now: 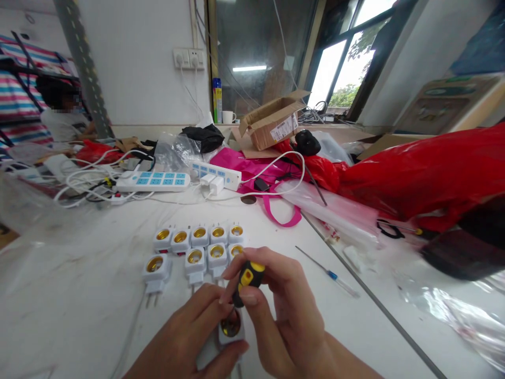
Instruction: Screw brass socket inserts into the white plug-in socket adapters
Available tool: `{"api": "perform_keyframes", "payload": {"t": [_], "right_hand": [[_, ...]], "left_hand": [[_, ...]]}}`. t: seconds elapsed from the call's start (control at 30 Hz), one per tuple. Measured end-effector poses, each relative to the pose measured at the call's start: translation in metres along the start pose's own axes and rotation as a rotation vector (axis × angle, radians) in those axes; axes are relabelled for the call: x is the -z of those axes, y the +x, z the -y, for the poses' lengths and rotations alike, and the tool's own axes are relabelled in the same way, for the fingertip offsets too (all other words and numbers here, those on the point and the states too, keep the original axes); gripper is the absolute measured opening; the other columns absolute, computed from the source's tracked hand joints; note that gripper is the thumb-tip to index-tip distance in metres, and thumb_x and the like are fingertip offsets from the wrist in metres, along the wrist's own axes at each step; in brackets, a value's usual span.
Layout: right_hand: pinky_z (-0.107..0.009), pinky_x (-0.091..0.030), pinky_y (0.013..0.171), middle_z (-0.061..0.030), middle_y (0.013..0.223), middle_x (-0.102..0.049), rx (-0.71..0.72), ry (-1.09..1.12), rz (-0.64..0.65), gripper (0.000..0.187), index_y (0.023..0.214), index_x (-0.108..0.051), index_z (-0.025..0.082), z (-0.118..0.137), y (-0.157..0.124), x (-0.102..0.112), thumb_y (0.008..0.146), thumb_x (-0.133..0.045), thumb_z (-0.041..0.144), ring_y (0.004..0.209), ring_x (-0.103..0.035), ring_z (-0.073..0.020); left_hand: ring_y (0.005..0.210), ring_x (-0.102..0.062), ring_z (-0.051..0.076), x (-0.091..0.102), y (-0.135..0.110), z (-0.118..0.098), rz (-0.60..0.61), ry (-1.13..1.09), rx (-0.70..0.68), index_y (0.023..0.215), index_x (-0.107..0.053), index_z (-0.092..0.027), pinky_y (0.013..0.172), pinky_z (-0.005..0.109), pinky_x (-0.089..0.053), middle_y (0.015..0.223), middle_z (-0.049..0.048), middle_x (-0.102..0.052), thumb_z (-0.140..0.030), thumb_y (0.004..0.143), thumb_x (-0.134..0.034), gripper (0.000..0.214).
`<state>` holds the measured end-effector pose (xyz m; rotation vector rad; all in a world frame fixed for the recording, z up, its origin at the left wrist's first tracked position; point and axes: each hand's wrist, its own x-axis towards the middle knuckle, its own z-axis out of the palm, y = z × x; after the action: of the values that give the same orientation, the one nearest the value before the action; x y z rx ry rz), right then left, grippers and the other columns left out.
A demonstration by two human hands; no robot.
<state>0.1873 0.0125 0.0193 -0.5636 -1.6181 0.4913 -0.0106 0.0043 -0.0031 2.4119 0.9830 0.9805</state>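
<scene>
My right hand (284, 305) is closed around a short black and yellow screwdriver (249, 279). The tool is tilted, its lower end pointing down into the brass-coloured opening of a white plug-in lamp socket (232, 331). Fingers and thumb of my left hand (197, 326) grip that socket from the left and below. Just beyond my hands, several similar white sockets stand in rows on the table, among them a socket (199, 235) in the back row. One more socket (155, 268) sits apart at the left, prongs toward me. The screwdriver's tip is hidden inside the socket.
A long thin screwdriver with a clear handle (333, 275) lies at the right. Power strips (153, 181) and tangled white cables are at the back left. An open cardboard box (272, 123) stands behind, and red plastic (426, 168) fills the right. Another person (63, 113) is far left.
</scene>
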Motion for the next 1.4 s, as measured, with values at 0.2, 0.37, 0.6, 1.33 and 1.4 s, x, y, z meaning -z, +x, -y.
{"api": "perform_keyframes", "payload": {"t": [0.2, 0.37, 0.6, 1.33, 1.4], "right_hand": [[-0.040, -0.068, 0.089, -0.0126, 0.122, -0.074, 0.013, 0.023, 0.028, 0.058, 0.159, -0.049, 0.025, -0.001, 0.002, 0.001, 0.106, -0.059, 0.005, 0.104, -0.078, -0.0238], [-0.043, -0.065, 0.093, -0.0136, 0.124, -0.072, 0.095, 0.040, 0.081, 0.047, 0.152, -0.059, 0.021, 0.000, 0.016, 0.006, 0.107, -0.069, 0.014, 0.106, -0.073, -0.0255], [-0.035, -0.065, 0.083, -0.0097, 0.113, -0.074, 0.152, -0.031, 0.030, 0.055, 0.148, -0.067, 0.020, 0.009, 0.026, 0.007, 0.097, -0.081, 0.006, 0.097, -0.070, -0.0214], [-0.037, -0.065, 0.093, -0.0095, 0.118, -0.076, 0.099, 0.030, -0.023, 0.050, 0.138, -0.075, 0.022, 0.015, 0.028, 0.006, 0.094, -0.075, -0.002, 0.107, -0.074, -0.0222], [-0.042, -0.063, 0.103, -0.0107, 0.125, -0.079, 0.081, 0.063, 0.036, 0.055, 0.145, -0.071, 0.021, 0.015, 0.028, 0.007, 0.097, -0.064, -0.005, 0.113, -0.075, -0.0233]], "left_hand": [[0.104, -0.078, 0.022, -0.001, -0.001, 0.000, -0.015, -0.015, -0.030, 0.135, -0.055, -0.039, 0.091, 0.029, -0.068, 0.112, -0.0002, -0.075, -0.025, 0.100, -0.074, 0.042], [0.116, -0.078, 0.023, 0.001, 0.000, 0.002, -0.040, -0.023, -0.041, 0.126, -0.057, -0.037, 0.099, 0.029, -0.067, 0.122, 0.0003, -0.076, -0.026, 0.099, -0.076, 0.035], [0.108, -0.080, 0.020, 0.004, 0.004, 0.001, -0.035, -0.042, -0.069, 0.126, -0.061, -0.035, 0.094, 0.026, -0.068, 0.117, -0.0010, -0.078, -0.018, 0.094, -0.079, 0.040], [0.103, -0.081, 0.020, 0.003, 0.004, 0.000, -0.023, -0.045, -0.037, 0.121, -0.061, -0.034, 0.091, 0.027, -0.068, 0.113, -0.0024, -0.078, -0.017, 0.093, -0.078, 0.037], [0.106, -0.081, 0.022, 0.003, 0.005, 0.000, -0.017, -0.048, -0.023, 0.114, -0.061, -0.033, 0.093, 0.029, -0.069, 0.113, -0.0019, -0.078, -0.016, 0.092, -0.076, 0.032]]}}
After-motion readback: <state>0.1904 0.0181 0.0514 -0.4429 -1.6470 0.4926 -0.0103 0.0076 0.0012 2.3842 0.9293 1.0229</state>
